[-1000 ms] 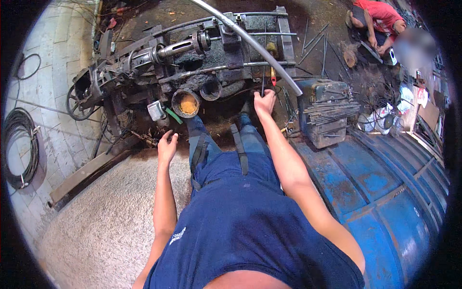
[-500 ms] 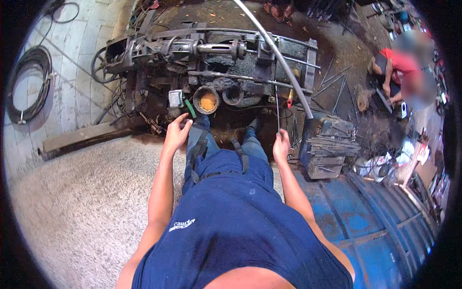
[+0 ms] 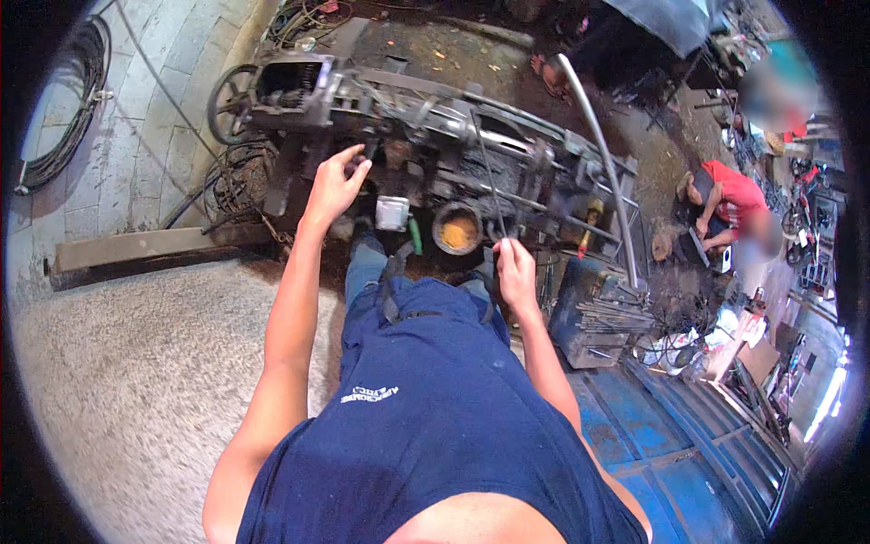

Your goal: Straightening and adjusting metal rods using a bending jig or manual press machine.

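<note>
Head view, looking down past a dark blue shirt onto two bare arms reaching forward. Left hand (image 3: 333,186) raised and stretched out to the grimy black metal machine (image 3: 435,154), fingers loosely spread and curled toward a dark part on its near edge; touching or just short of it, cannot tell. Nothing clearly clamped there. Right hand (image 3: 517,272) lower and nearer the body, closed around the bottom end of a thin dark steel rod (image 3: 488,186), which runs up and away from the fist across the machine's top, probably held so to feed or steady it against the works. Just beyond the right hand, between both hands, a round rusty can with orange-brown contents (image 3: 458,229); beside it, toward the left hand, a small white box-shaped container (image 3: 392,212) and a green handle (image 3: 416,236). Farther right of the right hand, a long bent grey metal pipe (image 3: 598,154) arching over the machine, and a stack of dark metal rods (image 3: 616,317). Beyond that, a crouching person in a red shirt (image 3: 729,195). Left elbow nearly straight, right elbow bent, wrist tucked in.
</note>
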A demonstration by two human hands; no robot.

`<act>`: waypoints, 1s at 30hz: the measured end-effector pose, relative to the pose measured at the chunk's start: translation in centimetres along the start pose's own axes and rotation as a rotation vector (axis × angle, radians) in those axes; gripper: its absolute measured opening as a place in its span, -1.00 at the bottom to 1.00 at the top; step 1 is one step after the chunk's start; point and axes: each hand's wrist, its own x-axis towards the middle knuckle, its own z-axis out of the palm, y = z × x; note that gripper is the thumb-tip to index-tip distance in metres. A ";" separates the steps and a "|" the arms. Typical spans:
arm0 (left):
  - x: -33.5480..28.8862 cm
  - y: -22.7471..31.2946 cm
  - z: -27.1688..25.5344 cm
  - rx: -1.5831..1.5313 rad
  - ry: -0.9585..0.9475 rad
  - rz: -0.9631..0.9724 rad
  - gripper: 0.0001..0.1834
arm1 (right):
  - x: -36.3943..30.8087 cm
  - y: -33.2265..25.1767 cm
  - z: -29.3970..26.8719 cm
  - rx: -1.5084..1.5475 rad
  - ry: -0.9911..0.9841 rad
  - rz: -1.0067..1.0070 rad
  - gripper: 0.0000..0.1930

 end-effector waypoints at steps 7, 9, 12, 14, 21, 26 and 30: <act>10.9 -10.0 -16.2 0.024 0.340 0.140 -0.66 | 5.9 -16.2 15.0 0.559 -0.183 0.374 -0.68; 14.4 -12.7 -20.6 0.111 0.456 0.127 -0.66 | 6.8 -20.2 19.0 0.566 -0.282 0.432 -0.68; 19.7 -17.6 -25.1 0.422 0.591 0.042 -0.48 | 8.4 -23.4 24.7 0.632 -0.398 0.532 -0.70; 22.7 -19.4 -26.1 0.479 0.495 -0.145 -0.36 | 9.7 -24.0 27.6 0.639 -0.388 0.616 -0.71; 28.3 -29.1 -26.4 -0.006 -0.001 -0.437 -0.20 | 12.9 -24.6 32.6 0.795 -0.359 0.818 -0.73; 25.3 -26.6 -25.3 0.122 0.235 -0.330 -0.23 | 11.7 -24.3 34.1 1.078 -0.245 0.895 -0.72; 21.0 -26.0 -24.8 -0.030 0.346 -0.207 -0.38 | 11.8 -23.7 32.3 1.126 -0.171 0.872 -0.73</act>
